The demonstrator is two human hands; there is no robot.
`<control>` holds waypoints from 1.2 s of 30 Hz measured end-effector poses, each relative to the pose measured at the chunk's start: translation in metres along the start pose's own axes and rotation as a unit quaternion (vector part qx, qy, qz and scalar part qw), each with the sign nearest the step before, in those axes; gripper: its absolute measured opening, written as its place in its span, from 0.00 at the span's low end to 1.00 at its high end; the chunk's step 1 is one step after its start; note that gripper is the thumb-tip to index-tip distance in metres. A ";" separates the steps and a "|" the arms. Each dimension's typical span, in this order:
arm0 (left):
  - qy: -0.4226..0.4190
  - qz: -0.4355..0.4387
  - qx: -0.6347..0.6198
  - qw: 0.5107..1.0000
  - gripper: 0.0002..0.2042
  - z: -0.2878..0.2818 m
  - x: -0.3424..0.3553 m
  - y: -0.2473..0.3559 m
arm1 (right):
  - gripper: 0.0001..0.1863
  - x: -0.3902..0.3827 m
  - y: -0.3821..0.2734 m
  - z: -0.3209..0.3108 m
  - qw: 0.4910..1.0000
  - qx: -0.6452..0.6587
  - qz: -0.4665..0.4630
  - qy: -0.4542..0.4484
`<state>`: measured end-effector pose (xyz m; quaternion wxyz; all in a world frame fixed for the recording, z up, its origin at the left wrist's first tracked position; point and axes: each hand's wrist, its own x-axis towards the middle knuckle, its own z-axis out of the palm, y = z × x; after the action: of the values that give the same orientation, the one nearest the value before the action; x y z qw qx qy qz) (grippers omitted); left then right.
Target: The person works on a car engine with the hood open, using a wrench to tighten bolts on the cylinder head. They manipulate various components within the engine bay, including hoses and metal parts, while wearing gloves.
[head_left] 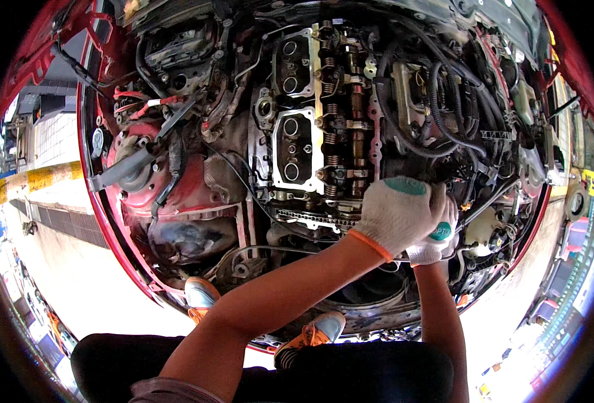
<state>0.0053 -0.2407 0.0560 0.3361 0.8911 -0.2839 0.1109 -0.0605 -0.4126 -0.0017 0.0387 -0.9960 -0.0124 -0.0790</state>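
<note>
My left hand (402, 212), in a white knit glove with an orange cuff and green patch, lies over the right side of the opened engine (298, 185). Its fingers curl downward; whatever they grip is hidden beneath the glove. Close beside and partly behind it is my right hand (440, 236), gloved the same way, its fingers mostly covered by the left hand. To the left of the hands run the exposed camshaft (358, 138) with its springs, two pale-rimmed ports (296, 149) and a timing chain (317, 219). Black hoses (431, 149) loop just beyond my hands.
The red car body (112, 228) frames the bay. A grey metal bar (126, 171) rests over the red strut tower at left. A whitish reservoir (481, 232) sits right of my hands. My orange-and-grey shoes (320, 329) show below the front edge.
</note>
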 end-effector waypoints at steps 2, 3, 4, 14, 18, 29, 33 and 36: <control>-0.011 0.012 0.040 0.999 0.12 0.011 0.002 0.000 | 0.39 -0.001 -0.001 0.001 1.000 0.000 0.014 0.018; -0.015 0.009 0.041 0.999 0.11 0.015 0.002 0.000 | 0.40 -0.002 -0.002 0.001 1.000 0.001 0.010 0.017; -0.018 0.008 0.044 0.999 0.11 0.017 0.003 -0.001 | 0.41 -0.001 -0.003 0.001 1.000 -0.001 0.011 0.012; -0.053 0.003 0.053 0.997 0.13 0.008 0.001 -0.003 | 0.30 0.005 -0.009 -0.003 0.999 -0.040 0.009 0.017; -0.019 -0.043 -0.160 0.986 0.18 -0.020 -0.025 -0.003 | 0.18 0.007 -0.010 -0.007 0.996 0.060 -0.008 0.072; 0.120 -0.421 -0.460 0.772 0.20 -0.099 -0.107 -0.092 | 0.15 0.007 -0.019 -0.016 0.993 0.076 0.008 0.084; 0.231 -0.405 -0.476 0.746 0.23 -0.101 -0.115 -0.131 | 0.14 0.011 -0.023 -0.016 0.993 0.071 0.018 0.091; 0.229 -0.406 -0.560 0.685 0.24 -0.088 -0.115 -0.134 | 0.13 0.013 -0.023 -0.017 0.993 0.080 0.019 0.085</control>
<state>-0.0107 -0.0507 0.0051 0.8392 0.5122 0.1819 -0.0153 -0.0515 -0.3909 0.0187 0.1211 -0.9794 0.0038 -0.1617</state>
